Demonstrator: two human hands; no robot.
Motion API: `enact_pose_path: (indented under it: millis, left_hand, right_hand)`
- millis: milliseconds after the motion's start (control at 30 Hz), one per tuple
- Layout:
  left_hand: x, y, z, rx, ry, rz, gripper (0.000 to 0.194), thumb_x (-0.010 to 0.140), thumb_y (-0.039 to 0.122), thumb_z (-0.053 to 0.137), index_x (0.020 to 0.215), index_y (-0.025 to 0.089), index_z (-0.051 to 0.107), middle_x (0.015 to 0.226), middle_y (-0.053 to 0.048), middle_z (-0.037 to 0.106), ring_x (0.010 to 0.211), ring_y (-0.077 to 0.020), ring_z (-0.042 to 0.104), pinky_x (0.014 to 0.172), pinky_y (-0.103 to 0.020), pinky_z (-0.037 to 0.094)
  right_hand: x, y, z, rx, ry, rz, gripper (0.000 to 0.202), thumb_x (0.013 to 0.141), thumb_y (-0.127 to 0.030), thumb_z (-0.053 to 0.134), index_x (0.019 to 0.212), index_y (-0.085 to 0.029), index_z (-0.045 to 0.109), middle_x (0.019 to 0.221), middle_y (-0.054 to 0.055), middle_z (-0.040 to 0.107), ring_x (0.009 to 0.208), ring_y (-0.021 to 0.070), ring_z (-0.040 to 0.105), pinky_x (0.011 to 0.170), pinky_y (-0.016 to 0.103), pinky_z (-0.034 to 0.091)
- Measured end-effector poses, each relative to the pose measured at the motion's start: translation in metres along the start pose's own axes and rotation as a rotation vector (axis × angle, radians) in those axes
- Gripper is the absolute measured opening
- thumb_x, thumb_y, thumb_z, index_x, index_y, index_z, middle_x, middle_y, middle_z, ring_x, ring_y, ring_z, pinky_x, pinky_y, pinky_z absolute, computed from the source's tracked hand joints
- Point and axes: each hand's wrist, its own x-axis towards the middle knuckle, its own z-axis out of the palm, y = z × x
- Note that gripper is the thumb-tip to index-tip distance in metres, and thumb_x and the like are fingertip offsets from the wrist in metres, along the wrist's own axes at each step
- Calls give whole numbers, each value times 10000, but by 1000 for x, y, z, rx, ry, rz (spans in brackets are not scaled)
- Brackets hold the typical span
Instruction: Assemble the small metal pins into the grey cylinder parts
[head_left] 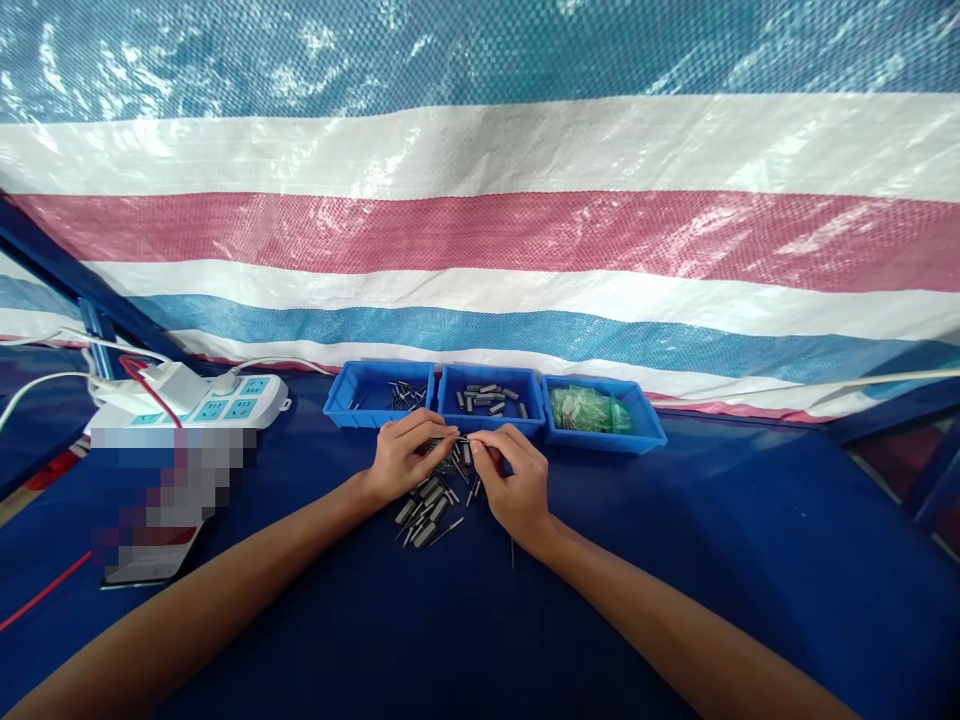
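Between my two hands is a thin metal pin, held level. My left hand pinches toward its left end, with thumb and forefinger pressed together. On the other end are the closed fingertips of my right hand. Below them lies a loose pile of grey cylindrical pieces and thin metal pins, partly hidden by my hands. One pin sticks out at the pile's front, and another thin rod lies by my right wrist. Whether the held pin carries a cylinder is too small to tell.
Three blue bins stand in a row behind my hands: the left bin holds thin pins, the middle bin grey cylinders, the right bin green plastic packets. At left are a white power strip, cables and a phone. Striped sheeting hangs behind.
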Motion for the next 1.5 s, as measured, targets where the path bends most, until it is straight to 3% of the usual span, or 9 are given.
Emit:
enact_pose_path:
  millis: [1500]
  left_hand:
    - [2,2,-1,-9,4,8,61,819,156,629,865,142,668,812,-52,645,560,-63,531,490,-174,416]
  right_hand:
    - [0,-1,0,-12,19,16,168,897,-212,512,894,-173,676,697,21,559,593,124,508,583,258,434]
